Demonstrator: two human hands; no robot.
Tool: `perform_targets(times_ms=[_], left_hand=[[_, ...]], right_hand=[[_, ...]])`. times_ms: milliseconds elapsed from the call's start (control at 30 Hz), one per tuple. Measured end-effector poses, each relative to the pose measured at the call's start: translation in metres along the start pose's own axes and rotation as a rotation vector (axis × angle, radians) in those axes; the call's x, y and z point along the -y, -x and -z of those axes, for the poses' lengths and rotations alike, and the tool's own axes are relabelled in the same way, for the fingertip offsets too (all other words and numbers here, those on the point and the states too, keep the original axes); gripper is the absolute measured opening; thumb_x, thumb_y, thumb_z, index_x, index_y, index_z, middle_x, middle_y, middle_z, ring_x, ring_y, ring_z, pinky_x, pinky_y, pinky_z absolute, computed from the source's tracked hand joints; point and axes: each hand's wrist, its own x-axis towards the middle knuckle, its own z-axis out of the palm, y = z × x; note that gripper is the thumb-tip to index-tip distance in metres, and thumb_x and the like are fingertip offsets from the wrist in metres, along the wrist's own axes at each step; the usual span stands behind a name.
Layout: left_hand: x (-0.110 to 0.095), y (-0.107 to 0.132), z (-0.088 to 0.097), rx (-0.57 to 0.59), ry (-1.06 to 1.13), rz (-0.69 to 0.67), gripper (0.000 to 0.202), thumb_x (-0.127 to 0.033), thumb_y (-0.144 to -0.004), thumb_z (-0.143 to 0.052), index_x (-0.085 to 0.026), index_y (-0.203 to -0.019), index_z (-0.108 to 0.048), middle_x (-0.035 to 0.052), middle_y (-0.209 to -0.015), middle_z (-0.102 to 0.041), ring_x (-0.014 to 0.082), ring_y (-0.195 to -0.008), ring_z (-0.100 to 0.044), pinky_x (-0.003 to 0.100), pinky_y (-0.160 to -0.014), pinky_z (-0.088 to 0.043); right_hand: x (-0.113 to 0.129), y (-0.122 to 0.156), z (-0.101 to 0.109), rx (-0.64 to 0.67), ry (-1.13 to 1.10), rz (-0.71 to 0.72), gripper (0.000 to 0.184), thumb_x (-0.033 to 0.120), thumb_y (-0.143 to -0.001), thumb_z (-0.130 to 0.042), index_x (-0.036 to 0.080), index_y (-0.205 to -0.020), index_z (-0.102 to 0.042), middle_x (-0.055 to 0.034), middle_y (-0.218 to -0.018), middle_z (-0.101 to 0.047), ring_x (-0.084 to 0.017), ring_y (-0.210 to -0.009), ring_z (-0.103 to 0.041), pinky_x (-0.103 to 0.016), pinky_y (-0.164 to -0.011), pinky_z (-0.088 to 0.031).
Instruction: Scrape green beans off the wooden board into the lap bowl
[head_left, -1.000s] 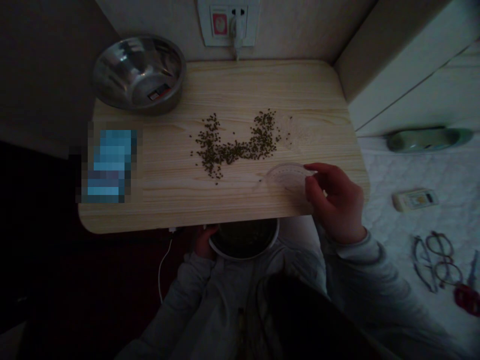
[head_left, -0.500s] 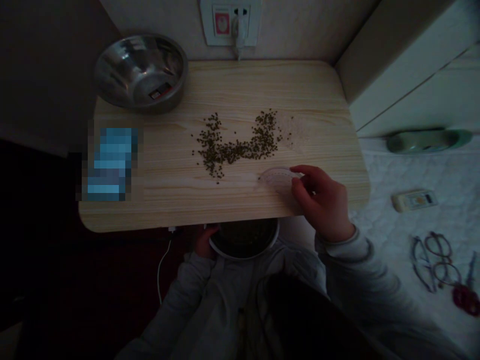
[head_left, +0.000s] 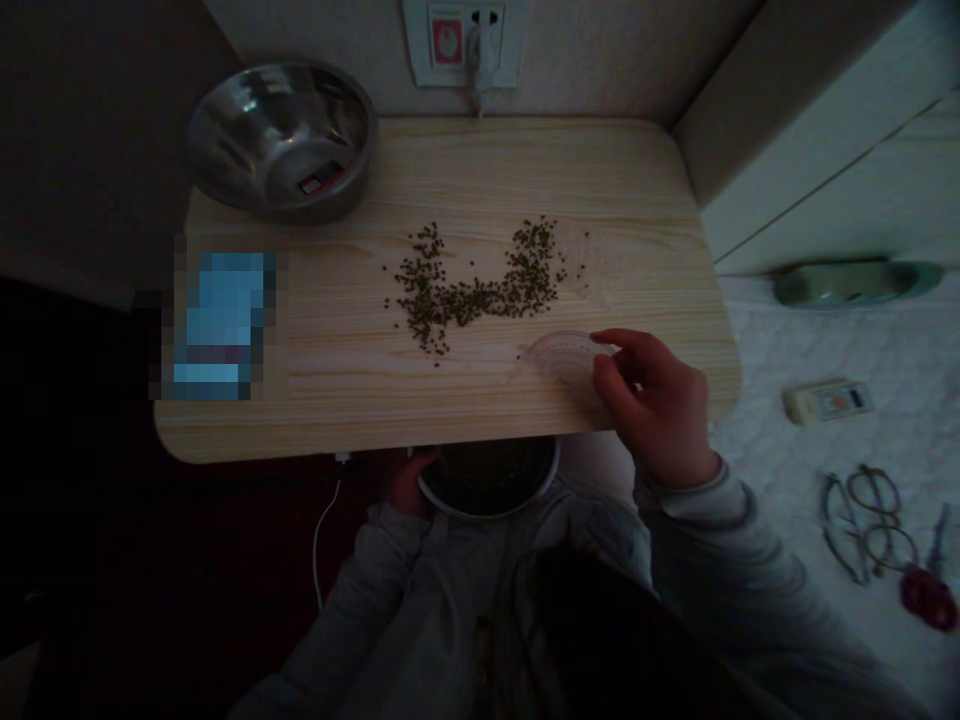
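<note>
Between the thumb and fingers of my right hand (head_left: 660,405) is a clear plastic protractor (head_left: 562,350), its curved edge toward the left, low over the front right of the wooden tabletop (head_left: 330,400). Small dark green beans (head_left: 472,298) lie scattered in a rough H shape just beyond it. Below the table's front edge, my left hand (head_left: 411,485) grips the left rim of a bowl (head_left: 491,505) on my lap. The bowl's inside is dark, and the table hides its far part.
A steel basin (head_left: 281,140) stands at the back left, with a blurred-out phone-like screen (head_left: 225,315) in front. A plug sits in the wall socket (head_left: 463,40). On the white quilt at right lie a remote control (head_left: 829,400), glasses (head_left: 844,530) and red-handled scissors (head_left: 928,597).
My right hand and the protractor have shifted slightly to the right. The beans and my left hand on the bowl look unchanged.
</note>
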Motion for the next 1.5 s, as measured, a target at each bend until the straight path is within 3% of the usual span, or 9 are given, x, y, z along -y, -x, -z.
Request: perform_targets(times_ms=[167,333,533,733,933,1133,1333,1500], left_hand=[[0.007,-0.003,0.002,-0.001,0.073,0.045,0.005,-0.019,-0.048,-0.062,-0.02,-0.052,-0.06,0.0023,-0.067,-0.063,0.0228,-0.088,-0.055,0.035,-0.08,-0.039],[0.003,-0.001,-0.003,0.012,0.121,0.059,0.007,-0.019,-0.047,-0.062,-0.019,-0.046,-0.056,0.0004,-0.064,-0.062,0.0197,-0.079,-0.057,0.032,-0.077,-0.041],[0.005,-0.002,-0.003,0.008,0.164,0.085,0.006,-0.019,-0.046,-0.062,-0.018,-0.05,-0.058,-0.0001,-0.062,-0.062,0.0189,-0.073,-0.058,0.032,-0.074,-0.042],[0.004,-0.003,-0.004,0.013,0.16,0.087,0.005,-0.02,-0.046,-0.062,-0.019,-0.047,-0.057,0.0002,-0.058,-0.061,0.0195,-0.074,-0.058,0.033,-0.076,-0.042],[-0.001,0.001,-0.005,0.017,0.084,0.063,0.003,-0.019,-0.047,-0.061,-0.02,-0.048,-0.058,0.0013,-0.06,-0.063,0.0205,-0.076,-0.058,0.033,-0.076,-0.042],[-0.002,0.002,0.0,-0.022,-0.015,-0.079,0.011,-0.013,-0.041,-0.065,-0.021,-0.044,-0.059,0.0004,-0.064,-0.062,0.0223,-0.085,-0.055,0.033,-0.085,-0.037],[-0.008,0.002,-0.007,0.048,0.136,0.089,0.005,-0.016,-0.048,-0.061,-0.019,-0.047,-0.058,0.002,-0.061,-0.063,0.0213,-0.079,-0.057,0.034,-0.079,-0.04],[0.003,-0.001,-0.006,0.04,0.21,0.106,0.01,-0.02,-0.046,-0.061,-0.019,-0.056,-0.061,0.0008,-0.066,-0.064,0.0204,-0.079,-0.058,0.034,-0.078,-0.041]], right_hand=[[0.001,-0.002,-0.005,0.023,-0.005,0.01,0.022,0.025,-0.072,-0.045,0.018,-0.091,-0.054,0.0037,-0.052,-0.046,-0.006,-0.046,-0.04,-0.019,-0.046,-0.033],[0.003,-0.005,-0.009,0.009,-0.009,0.017,0.024,0.026,-0.073,-0.044,0.018,-0.094,-0.053,0.0037,-0.053,-0.046,-0.007,-0.046,-0.041,-0.019,-0.047,-0.034],[0.001,-0.002,-0.003,-0.013,0.014,-0.006,0.023,0.025,-0.072,-0.044,0.018,-0.093,-0.053,0.0039,-0.052,-0.046,-0.007,-0.045,-0.039,-0.02,-0.046,-0.033],[0.001,0.0,-0.001,-0.002,0.021,-0.021,0.023,0.025,-0.072,-0.044,0.018,-0.092,-0.053,0.0039,-0.052,-0.046,-0.007,-0.045,-0.039,-0.02,-0.046,-0.033],[0.003,-0.006,-0.007,-0.026,0.011,0.001,0.023,0.026,-0.073,-0.044,0.018,-0.092,-0.053,0.0039,-0.052,-0.046,-0.007,-0.046,-0.04,-0.02,-0.047,-0.033],[0.003,-0.006,-0.004,-0.023,0.004,-0.006,0.022,0.026,-0.072,-0.045,0.018,-0.091,-0.054,0.0038,-0.052,-0.045,-0.007,-0.045,-0.039,-0.02,-0.047,-0.033],[0.004,-0.002,-0.005,0.019,-0.023,-0.018,0.023,0.026,-0.072,-0.044,0.018,-0.091,-0.054,0.0038,-0.052,-0.046,-0.007,-0.045,-0.04,-0.02,-0.046,-0.033],[0.01,-0.004,-0.01,0.041,-0.038,-0.012,0.023,0.026,-0.072,-0.044,0.018,-0.092,-0.053,0.004,-0.052,-0.046,-0.006,-0.045,-0.04,-0.019,-0.046,-0.033]])
